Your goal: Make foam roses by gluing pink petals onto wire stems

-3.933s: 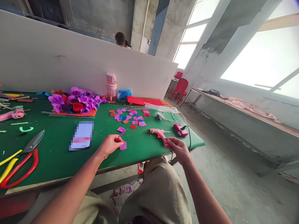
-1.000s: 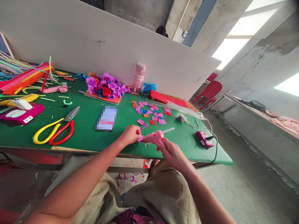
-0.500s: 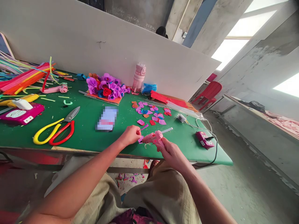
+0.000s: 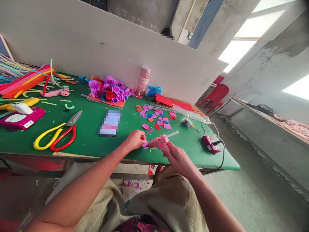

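Observation:
My right hand point(image 4: 177, 155) is wrapped round the handle of a pink glue gun point(image 4: 158, 142), whose nozzle points left. A whitish glue stick point(image 4: 173, 134) sticks out of its back end. Fingers pinched together, my left hand point(image 4: 136, 140) holds a small purple petal point(image 4: 145, 144) at the glue gun's tip; whether the tip touches it I cannot tell. A narrow purple strip point(image 4: 149, 131) lies just beyond the left fingertips. Loose petals point(image 4: 159, 123) in purple, red, blue and orange are scattered on the green table point(image 4: 130, 119) past both hands.
Yellow-and-red-handled scissors point(image 4: 61, 133) and a phone point(image 4: 110, 123) lie to the left. Behind them are a bunch of paper-like flowers point(image 4: 109, 88) and a pink bottle point(image 4: 143, 80). A corded magenta power socket point(image 4: 211, 145) sits near the right edge. A white board point(image 4: 145, 48) stands along the back.

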Available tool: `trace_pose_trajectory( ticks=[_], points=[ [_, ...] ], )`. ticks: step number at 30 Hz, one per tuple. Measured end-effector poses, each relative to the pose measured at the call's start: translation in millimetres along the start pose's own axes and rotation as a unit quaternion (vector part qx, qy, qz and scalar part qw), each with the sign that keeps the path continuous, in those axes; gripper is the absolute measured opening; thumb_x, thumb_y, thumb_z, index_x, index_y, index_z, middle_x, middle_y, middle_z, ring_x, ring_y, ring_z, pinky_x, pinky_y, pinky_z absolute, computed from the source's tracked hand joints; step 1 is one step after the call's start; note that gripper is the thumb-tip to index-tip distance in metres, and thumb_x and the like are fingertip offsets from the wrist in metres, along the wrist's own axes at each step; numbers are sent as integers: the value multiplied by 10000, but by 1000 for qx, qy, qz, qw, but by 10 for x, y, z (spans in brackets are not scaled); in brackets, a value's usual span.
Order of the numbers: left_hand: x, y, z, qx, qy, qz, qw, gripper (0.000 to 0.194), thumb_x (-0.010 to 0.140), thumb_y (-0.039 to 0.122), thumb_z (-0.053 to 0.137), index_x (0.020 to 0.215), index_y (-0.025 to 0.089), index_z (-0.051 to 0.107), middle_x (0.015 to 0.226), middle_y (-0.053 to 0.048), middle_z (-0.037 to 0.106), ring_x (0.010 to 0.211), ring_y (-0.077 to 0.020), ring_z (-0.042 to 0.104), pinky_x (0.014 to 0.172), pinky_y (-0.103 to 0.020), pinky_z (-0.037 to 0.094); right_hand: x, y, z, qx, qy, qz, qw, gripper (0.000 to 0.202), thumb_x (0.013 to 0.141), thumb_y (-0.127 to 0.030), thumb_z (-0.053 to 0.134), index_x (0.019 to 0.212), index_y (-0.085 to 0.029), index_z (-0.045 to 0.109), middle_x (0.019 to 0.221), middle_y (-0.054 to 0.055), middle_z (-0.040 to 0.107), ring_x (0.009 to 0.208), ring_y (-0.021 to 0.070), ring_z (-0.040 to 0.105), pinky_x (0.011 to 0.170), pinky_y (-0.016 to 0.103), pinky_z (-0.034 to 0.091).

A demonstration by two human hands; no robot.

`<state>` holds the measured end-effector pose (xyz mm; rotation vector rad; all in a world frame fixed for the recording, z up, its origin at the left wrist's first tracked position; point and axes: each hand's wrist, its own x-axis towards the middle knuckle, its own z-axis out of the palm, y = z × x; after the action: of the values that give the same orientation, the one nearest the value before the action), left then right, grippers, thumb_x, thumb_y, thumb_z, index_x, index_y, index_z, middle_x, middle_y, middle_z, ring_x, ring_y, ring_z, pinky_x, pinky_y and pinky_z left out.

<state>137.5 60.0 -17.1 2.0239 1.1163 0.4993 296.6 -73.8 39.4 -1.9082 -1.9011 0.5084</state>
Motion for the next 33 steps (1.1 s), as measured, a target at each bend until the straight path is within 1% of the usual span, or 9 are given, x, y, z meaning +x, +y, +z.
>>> trace_pose_trajectory(
  ticks=[7, 13, 17, 24, 28, 33],
  points=[
    [2, -1, -6, 10, -2, 4, 1000, 96, 605, 113, 539, 578, 161, 618, 559, 10, 601, 558, -127, 522, 531, -232, 354, -2, -22, -33, -12, 1, 7, 1000, 323, 915, -416, 295, 802, -218, 524, 667, 22, 597, 579, 162, 519, 541, 250, 367],
    [8, -21, 3, 5, 2, 12, 1000, 94, 608, 101, 541, 558, 160, 594, 551, 15, 591, 554, -118, 519, 516, -223, 339, 3, 13, -22, -14, -4, 14, 1000, 328, 922, -432, 277, 767, -213, 465, 694, 20, 602, 597, 153, 525, 554, 248, 358],
    [1, -7, -5, 1, -2, 7, 1000, 91, 607, 102, 547, 552, 163, 586, 550, 16, 589, 557, -117, 518, 512, -220, 336, 7, 40, -27, -15, -4, 18, 1000, 327, 920, -434, 275, 759, -214, 456, 702, 24, 602, 606, 157, 524, 559, 253, 356],
    [-10, 25, -17, -1, -1, 0, 1000, 97, 612, 96, 562, 549, 163, 594, 552, 16, 594, 566, -119, 526, 520, -219, 342, 15, 57, -60, -15, -8, 19, 1000, 316, 914, -448, 284, 737, -220, 413, 676, 16, 571, 596, 160, 508, 574, 263, 370],
    [-2, 14, -9, 0, -3, 1, 1000, 88, 614, 113, 569, 551, 165, 601, 544, 19, 593, 562, -121, 527, 516, -220, 343, 23, 57, -68, -12, -7, 23, 1000, 330, 920, -438, 270, 723, -220, 419, 678, 14, 574, 596, 155, 513, 565, 257, 364],
    [3, -3, -3, 4, -1, 6, 1000, 86, 619, 123, 577, 549, 167, 601, 549, 15, 599, 568, -122, 529, 513, -222, 340, 38, 73, -68, -22, 1, 31, 999, 299, 908, -420, 310, 719, -219, 426, 671, 10, 585, 588, 153, 523, 559, 254, 359]
  ],
)
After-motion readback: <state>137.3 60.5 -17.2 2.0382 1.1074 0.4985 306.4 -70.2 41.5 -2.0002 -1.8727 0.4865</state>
